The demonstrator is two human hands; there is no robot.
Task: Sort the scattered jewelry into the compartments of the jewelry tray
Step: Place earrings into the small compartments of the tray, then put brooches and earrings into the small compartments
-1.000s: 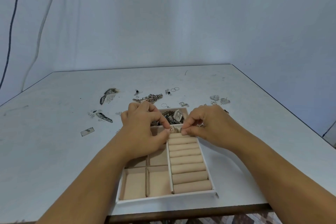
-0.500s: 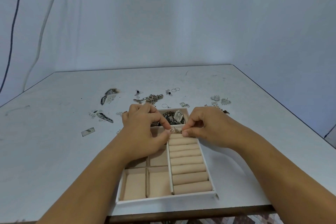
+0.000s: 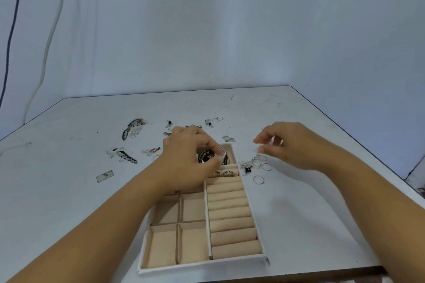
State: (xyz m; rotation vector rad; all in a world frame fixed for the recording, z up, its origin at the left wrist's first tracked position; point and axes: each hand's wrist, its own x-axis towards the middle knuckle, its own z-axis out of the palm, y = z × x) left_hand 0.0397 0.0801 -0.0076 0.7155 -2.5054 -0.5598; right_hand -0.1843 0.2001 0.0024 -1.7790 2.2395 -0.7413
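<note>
Nearest us lies the tray (image 3: 202, 265), two rings (image 3: 224, 173) tucked at its far roll. Our left hand (image 3: 186, 156) curls over the heap (image 3: 205, 156) in the far compartment; whether it pinches anything, we cannot tell. Our right hand (image 3: 294, 145) hovers above loose rings (image 3: 258, 179) beside the tray, fingers slackly curled, thumb and forefinger apart.

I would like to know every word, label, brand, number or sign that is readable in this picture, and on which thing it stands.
None: no readable text shows anywhere in the head view.
Small rectangular piece on the table: dark marks only, too blurred to read.
Jewelry tray: no label or brand is visible on it.
</note>
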